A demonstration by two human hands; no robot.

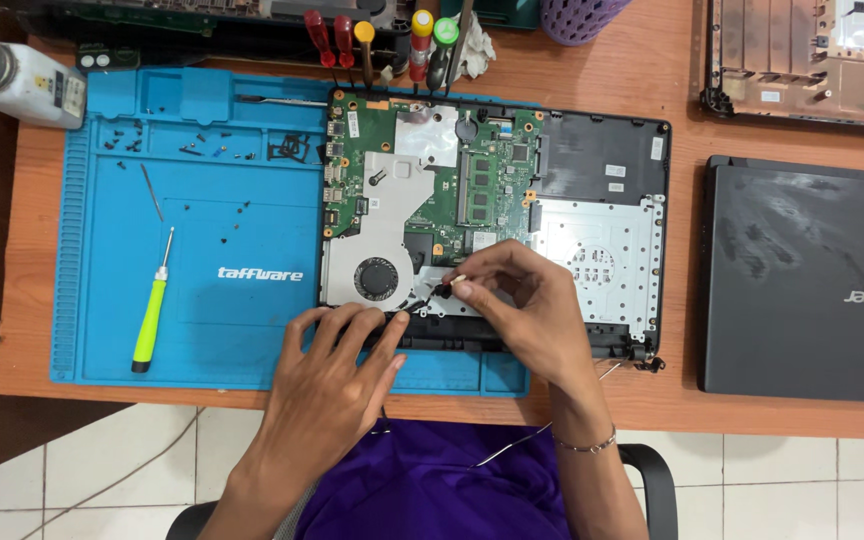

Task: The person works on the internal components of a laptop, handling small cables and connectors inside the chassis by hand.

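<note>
A small black cable connector (441,289) is pinched between the right hand (522,300) fingertips, just right of the round black cooling fan (378,277); the left hand (337,370) lies flat, gripping nothing (bracing the opened laptop's black plastic base (607,160)). A sideways tug could tear the thin wires.

Matt blue rubbery mat (212,300) on smooth wooden table (672,400); green circuit board (492,190), shiny metal shielding (602,250).

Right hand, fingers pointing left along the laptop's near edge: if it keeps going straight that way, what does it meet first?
Likely the cooling fan, just left of the right hand pinching a small black connector. Height above the board is unclear; the left hand sits slightly nearer.
</note>
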